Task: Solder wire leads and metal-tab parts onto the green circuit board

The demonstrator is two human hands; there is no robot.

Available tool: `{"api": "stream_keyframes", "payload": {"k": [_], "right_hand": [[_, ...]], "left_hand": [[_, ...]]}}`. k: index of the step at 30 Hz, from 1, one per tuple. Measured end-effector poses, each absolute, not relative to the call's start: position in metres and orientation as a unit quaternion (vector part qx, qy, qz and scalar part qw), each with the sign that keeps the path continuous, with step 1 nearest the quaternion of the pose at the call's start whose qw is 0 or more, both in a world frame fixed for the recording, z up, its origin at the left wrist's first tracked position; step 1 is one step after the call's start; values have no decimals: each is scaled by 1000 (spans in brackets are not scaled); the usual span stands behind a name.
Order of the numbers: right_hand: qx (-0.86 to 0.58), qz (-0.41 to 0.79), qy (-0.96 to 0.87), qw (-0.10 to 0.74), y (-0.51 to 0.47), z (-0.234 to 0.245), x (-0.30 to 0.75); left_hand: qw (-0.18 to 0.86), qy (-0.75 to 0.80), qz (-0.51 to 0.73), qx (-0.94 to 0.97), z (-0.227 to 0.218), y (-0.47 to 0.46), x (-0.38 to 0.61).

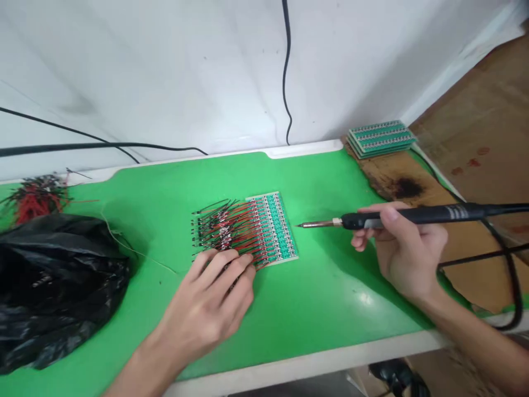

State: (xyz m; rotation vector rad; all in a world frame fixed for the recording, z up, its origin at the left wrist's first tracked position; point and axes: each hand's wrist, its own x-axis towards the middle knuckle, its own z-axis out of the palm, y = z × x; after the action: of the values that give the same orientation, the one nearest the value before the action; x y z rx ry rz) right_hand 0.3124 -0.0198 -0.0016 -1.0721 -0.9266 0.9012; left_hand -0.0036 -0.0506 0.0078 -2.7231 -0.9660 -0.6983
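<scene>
- A green-topped surface (330,292) with a pale edge stands against a creased white backing (177,71).
- A green circuit board panel (275,226) lies flat near the middle of the surface, its rows of silver pads facing up.
- Dense red and black wires (229,226) fan out from the panel's left side, their thin, glossy strands crossing in a tangle.
- The left hand (206,309) lies open on the wires at the panel's near corner, its fingers close together.
- The right hand (407,248) is wrapped in a pen grip around a slim black soldering iron (413,216).
- The iron's narrow metal tip (308,224) points at the panel from just beyond its right edge, not touching it.
- A slip of the tip could melt wire insulation, and crowded pads could bridge with solder.
- The taut iron cable could also tug the hand off line.
- Farther out are a crumpled black plastic bag (53,286), a red-and-black wire bundle (35,201), and stacked green boards (381,138) beside a charred patch (408,188).
</scene>
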Motion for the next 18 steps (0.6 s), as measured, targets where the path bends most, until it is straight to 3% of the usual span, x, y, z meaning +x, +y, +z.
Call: {"api": "stream_keyframes", "payload": {"k": [4, 8, 18], "right_hand": [[-453, 390, -380, 706, 14, 14, 307], [-433, 422, -315, 732, 51, 22, 297], [-464, 529, -244, 668, 48, -9, 281]], "left_hand": [[22, -382, -263, -886, 17, -46, 8], [-15, -429, -158, -889, 10, -24, 14], [-20, -460, -103, -882, 5, -48, -3]]}}
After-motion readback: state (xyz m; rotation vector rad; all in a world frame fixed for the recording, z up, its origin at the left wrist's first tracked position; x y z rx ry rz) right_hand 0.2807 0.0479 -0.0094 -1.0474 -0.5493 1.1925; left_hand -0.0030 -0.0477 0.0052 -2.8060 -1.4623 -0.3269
